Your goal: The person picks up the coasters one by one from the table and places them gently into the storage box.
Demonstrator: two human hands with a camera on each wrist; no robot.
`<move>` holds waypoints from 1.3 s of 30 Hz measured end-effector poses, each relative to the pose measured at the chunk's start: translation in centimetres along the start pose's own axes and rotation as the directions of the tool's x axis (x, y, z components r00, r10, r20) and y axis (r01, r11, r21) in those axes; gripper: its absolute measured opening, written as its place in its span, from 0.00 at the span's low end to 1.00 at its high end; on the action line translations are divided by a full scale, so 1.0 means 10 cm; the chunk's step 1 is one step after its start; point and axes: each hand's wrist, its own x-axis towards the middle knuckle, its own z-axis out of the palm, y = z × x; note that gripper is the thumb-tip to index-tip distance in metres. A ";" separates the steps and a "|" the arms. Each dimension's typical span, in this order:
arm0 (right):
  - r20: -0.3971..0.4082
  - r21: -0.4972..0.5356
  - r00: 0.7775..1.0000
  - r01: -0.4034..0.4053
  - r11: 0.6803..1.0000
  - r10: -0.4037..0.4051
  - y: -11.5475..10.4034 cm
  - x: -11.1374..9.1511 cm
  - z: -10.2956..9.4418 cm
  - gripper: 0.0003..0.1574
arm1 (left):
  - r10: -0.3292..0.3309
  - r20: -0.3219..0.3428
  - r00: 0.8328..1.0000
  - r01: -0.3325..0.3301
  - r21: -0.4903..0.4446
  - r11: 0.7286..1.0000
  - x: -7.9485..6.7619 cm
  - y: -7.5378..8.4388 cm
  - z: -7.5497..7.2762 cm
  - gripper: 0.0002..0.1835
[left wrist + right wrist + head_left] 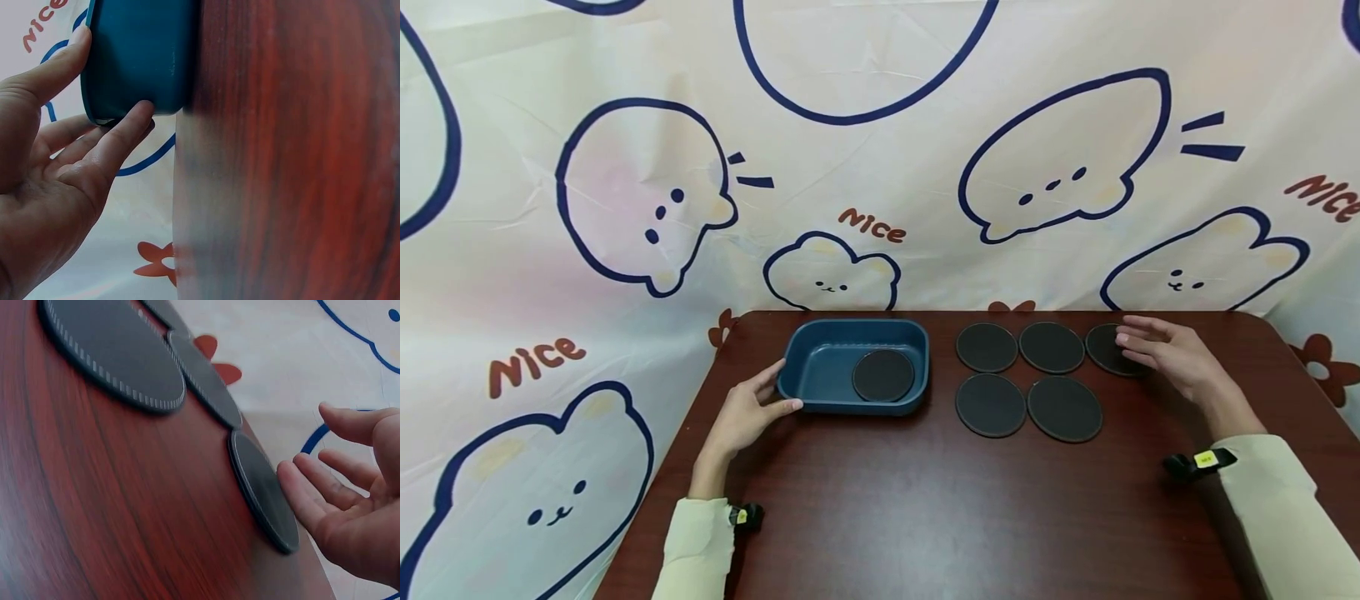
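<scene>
My left hand (743, 417) holds the left end of a blue rectangular box (820, 408), thumb at the front corner's rim and fingers along the end wall. In the left wrist view, fingertips (142, 111) touch the box's side (140, 62). Inside the box, toward its right, lies a round black coaster (883, 376). My right hand (1180, 354) hovers over the far-right coaster (1103, 348), fingers loosely extended and partly hiding it. In the right wrist view, its fingertips are right at that coaster's edge (265, 494), with nothing between thumb and fingers.
Two more coasters lie left of it in the back row, one at the box side (987, 347) and one in the middle (1052, 347). Two form a front row, left (990, 405) and right (1065, 409). A printed curtain (925, 175) hangs behind the dark wooden table (925, 508).
</scene>
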 end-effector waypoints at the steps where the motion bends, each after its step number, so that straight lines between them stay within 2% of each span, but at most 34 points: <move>1: -0.010 -0.038 1.000 0.005 0.999 -0.005 0.01 0.00 -0.02 0.54 | -0.002 -0.001 1.000 0.002 -0.003 1.000 0.00 0.00 0.00 0.44; 4: -0.036 -0.172 0.999 0.014 0.985 -0.020 0.03 0.00 -0.08 0.56 | -0.006 -0.001 1.000 0.006 -0.014 1.000 0.00 0.00 0.00 0.44; 7: -0.056 -0.296 0.998 0.007 0.955 -0.025 0.04 0.00 -0.14 0.57 | -0.007 -0.001 1.000 0.007 -0.019 1.000 -0.01 0.01 0.00 0.44; 14: -0.082 -0.428 0.996 -0.007 0.904 -0.031 0.02 0.06 -0.22 0.60 | 0.004 -0.002 1.000 -0.005 -0.021 1.000 -0.02 0.00 -0.01 0.45; 19: -0.067 -0.547 0.997 -0.007 0.837 -0.036 0.01 0.13 -0.25 0.61 | 0.018 0.001 1.000 -0.018 -0.018 1.000 -0.01 -0.02 -0.02 0.46; 25: 0.005 -0.615 1.000 0.004 0.789 -0.001 0.03 0.21 -0.27 0.62 | 0.025 0.005 1.000 -0.025 -0.028 0.999 0.00 -0.04 -0.01 0.46; 31: 0.005 -0.662 0.999 0.042 0.748 -0.051 0.06 0.23 -0.25 0.53 | 0.029 0.000 1.000 -0.029 -0.037 0.999 0.01 -0.07 0.00 0.45; 39: -0.003 -0.659 0.998 0.043 0.751 -0.059 0.05 0.24 -0.21 0.47 | 0.032 -0.003 0.999 -0.032 -0.056 0.998 0.01 -0.06 -0.01 0.45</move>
